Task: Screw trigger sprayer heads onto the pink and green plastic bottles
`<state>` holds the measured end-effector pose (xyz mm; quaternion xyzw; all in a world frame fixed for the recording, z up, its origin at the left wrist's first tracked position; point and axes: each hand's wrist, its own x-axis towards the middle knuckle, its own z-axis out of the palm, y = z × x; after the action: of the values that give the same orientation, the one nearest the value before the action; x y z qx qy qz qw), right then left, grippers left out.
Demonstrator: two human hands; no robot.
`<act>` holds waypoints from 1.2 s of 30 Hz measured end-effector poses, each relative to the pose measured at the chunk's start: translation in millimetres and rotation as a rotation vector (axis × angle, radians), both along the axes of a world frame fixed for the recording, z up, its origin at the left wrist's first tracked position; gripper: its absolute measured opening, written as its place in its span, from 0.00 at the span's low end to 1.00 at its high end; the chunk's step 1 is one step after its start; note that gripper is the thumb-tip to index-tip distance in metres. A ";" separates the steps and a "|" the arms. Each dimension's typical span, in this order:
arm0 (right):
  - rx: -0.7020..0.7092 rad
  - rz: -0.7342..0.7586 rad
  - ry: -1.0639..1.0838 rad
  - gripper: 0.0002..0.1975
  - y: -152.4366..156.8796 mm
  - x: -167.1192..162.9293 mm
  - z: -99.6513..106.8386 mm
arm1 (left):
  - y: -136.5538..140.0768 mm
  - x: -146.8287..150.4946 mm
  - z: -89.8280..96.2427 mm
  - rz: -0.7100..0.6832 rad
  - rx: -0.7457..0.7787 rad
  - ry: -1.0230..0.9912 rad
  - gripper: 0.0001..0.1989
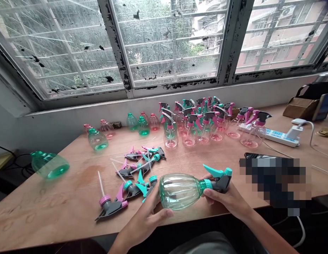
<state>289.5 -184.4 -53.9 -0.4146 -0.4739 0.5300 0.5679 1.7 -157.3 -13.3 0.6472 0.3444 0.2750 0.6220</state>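
The see-through green plastic bottle looks light and slippery, good to hold by its base and neck. It is shiny with ridges, tipped sideways over the front of the brown wooden table. The left hand cups the bottom, and the right hand holds the teal and grey plastic spray top at the neck.

- Illumination: diffuse daylight from the windows beyond the far edge of the table; the panes are brightest, partly bleached white.
- Shadow: soft and faint on the tabletop; deep below the near edge.
- Glare: pale vertical and lengthwise streaks on the held green bottle.
- Distortion: wide-angle stretching; window frames lean at the sides.
- Definition: fairly crisp at the table's middle; coarse pixelation masks most of a dark device near the right edge.
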 end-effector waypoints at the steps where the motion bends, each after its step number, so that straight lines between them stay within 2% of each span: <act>1: 0.009 -0.004 -0.011 0.18 0.4 0.7 -0.4 | -0.5 -0.2 0.1 0.005 0.011 0.013 0.46; 4: 0.023 -0.005 -0.042 0.18 1.3 2.0 -0.5 | -2.0 -0.8 -0.9 0.001 0.053 0.052 0.51; 9: 0.004 0.003 -0.088 0.17 -0.2 2.4 2.8 | -3.7 1.0 1.1 -0.013 0.075 0.086 0.53; 15: -0.044 0.021 -0.341 0.16 -12.6 11.1 13.7 | -1.3 1.3 -1.5 -0.038 0.039 0.071 0.53; 18: -0.055 -0.001 -0.410 0.20 -28.6 22.6 15.1 | -4.2 6.9 -3.1 -0.060 0.109 0.174 0.53; 21: -0.088 -0.128 -0.386 0.28 -46.9 39.3 11.8 | -10.2 24.1 -2.3 -0.081 0.197 0.256 0.54; 23: -0.135 -0.200 -0.361 0.29 -55.9 53.9 10.4 | -12.8 42.5 -0.9 -0.127 0.215 0.221 0.56; 25: -0.132 -0.265 -0.397 0.23 -60.5 71.0 11.0 | -12.7 64.7 0.8 -0.167 0.226 0.153 0.56; 28: -0.098 -0.364 -0.428 0.18 -60.8 98.9 14.3 | -9.0 100.1 2.4 -0.246 0.225 -0.012 0.46; 32: -0.178 -0.385 -0.456 0.22 -58.5 128.5 17.4 | -6.4 135.6 1.8 -0.230 0.223 -0.150 0.42; 36: -0.172 -0.373 -0.464 0.23 -58.5 132.1 19.7 | -6.1 141.4 2.7 -0.237 0.216 -0.197 0.39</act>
<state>421.6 -242.8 -34.1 -0.6510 -0.4601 0.3460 0.4948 143.2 -163.4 -10.6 0.7163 0.1716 0.2972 0.6075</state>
